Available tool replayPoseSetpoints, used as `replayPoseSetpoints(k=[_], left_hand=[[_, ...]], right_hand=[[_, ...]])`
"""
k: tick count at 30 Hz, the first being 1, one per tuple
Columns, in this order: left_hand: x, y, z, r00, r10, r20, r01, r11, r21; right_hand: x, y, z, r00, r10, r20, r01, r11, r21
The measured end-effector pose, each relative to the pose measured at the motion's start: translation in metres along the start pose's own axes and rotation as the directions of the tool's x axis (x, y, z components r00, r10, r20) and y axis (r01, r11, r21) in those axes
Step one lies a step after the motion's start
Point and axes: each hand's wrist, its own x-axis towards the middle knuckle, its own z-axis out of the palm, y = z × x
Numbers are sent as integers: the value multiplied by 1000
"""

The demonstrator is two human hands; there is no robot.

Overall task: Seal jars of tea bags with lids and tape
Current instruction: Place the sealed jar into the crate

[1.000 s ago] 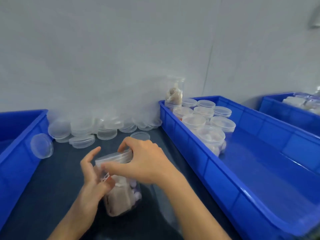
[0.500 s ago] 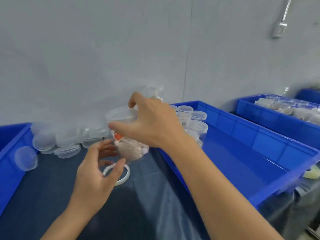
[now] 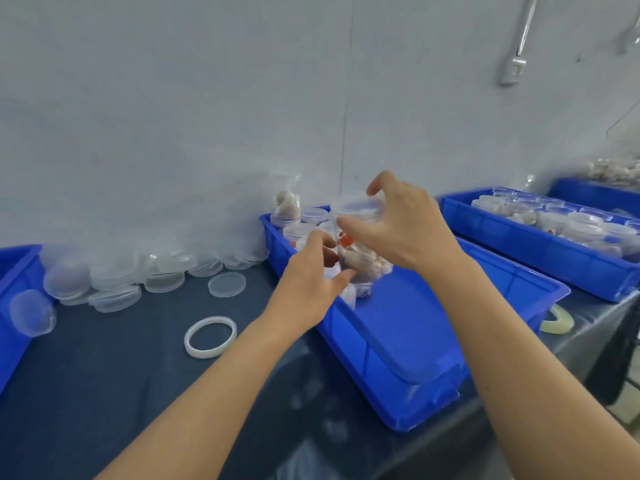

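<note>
A clear jar of tea bags (image 3: 362, 263) with a red label hangs over the back end of the middle blue bin (image 3: 415, 341). My right hand (image 3: 405, 226) grips it from above, around its clear lid (image 3: 353, 206). My left hand (image 3: 304, 282) reaches in from the left, thumb and fingers curled around the jar's lower part. A white tape roll (image 3: 189, 339) lies flat on the dark table, left of my left forearm, with nothing touching it.
Several lidded jars (image 3: 313, 216) stand at the back of the middle bin. Loose clear lids (image 3: 114, 271) are piled along the wall, and one lid (image 3: 227, 285) lies apart. A second bin (image 3: 519, 244) full of jars sits at the right, another bin (image 3: 14, 271) at the left. A second tape roll (image 3: 557, 322) lies between the bins.
My right hand carried the jar up and right, from the table to over the middle bin. My left hand left the tape roll on the table and moved to the jar.
</note>
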Motion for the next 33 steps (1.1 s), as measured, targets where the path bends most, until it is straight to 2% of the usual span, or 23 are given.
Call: replayPoseSetpoints(k=[5,11,15,20,22,23,25,26,29,31,33], left_hand=[[0,-8,16,987,-85,134,70,991,114],[2,-21,25,983,-138,119,123,984,126],[-3,-23,29,985,-110,136,82,977,195],[-5,-27,31,984,-119,134,94,979,178],[-7,-27,28,985,-110,135,90,985,144],[-8,-27,24,989,-92,116,77,989,129],[-12,-27,10,998,-48,49,43,993,107],[-15,-27,-1,999,-38,13,37,996,85],[-34,-39,-42,989,-84,-118,94,993,77],[-58,-55,-73,961,-153,-230,189,972,143],[-89,-77,-104,922,-226,-313,296,934,198]], right_hand=[[-26,31,22,988,125,91,-128,992,24],[-48,48,61,912,244,330,-268,963,30],[-53,58,73,854,230,466,-273,962,24],[-44,60,72,815,230,532,-243,969,-46],[-42,50,73,829,246,502,-189,968,-163],[-41,40,74,870,225,438,-115,958,-264],[-39,11,78,957,81,279,43,911,-410],[-38,-8,82,973,-12,230,108,904,-413],[-42,-68,105,963,-175,205,211,963,-166],[-55,-103,130,943,-204,263,197,979,52],[-73,-133,162,906,-259,334,204,960,192]])
